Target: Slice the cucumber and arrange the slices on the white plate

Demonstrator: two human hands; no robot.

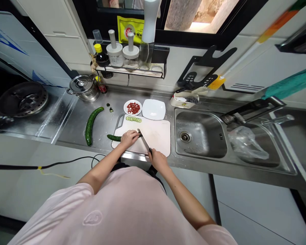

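Note:
My left hand point(130, 139) is closed over a cucumber point(114, 137) that lies on the white cutting board point(156, 131). The cucumber's uncut end sticks out to the left, past the board's edge. In my right hand point(158, 159) is the black handle of a kitchen knife point(146, 141). Its blade slants up and left, with the tip beside my left fingers at the cucumber's right end. A row of cucumber slices point(134, 119) lies along the board's far edge. To the left, a whole cucumber point(91, 125) rests on the steel counter.
Behind the board stand a plate of chopped red pieces point(133, 108) and a white square plate point(153, 109). Cucumber scraps point(111, 110) lie nearby. A lidded pot point(83, 87) is at the back left, a wok point(22, 98) farther left. On the right is a sink point(201, 132) with a plastic bag point(247, 143).

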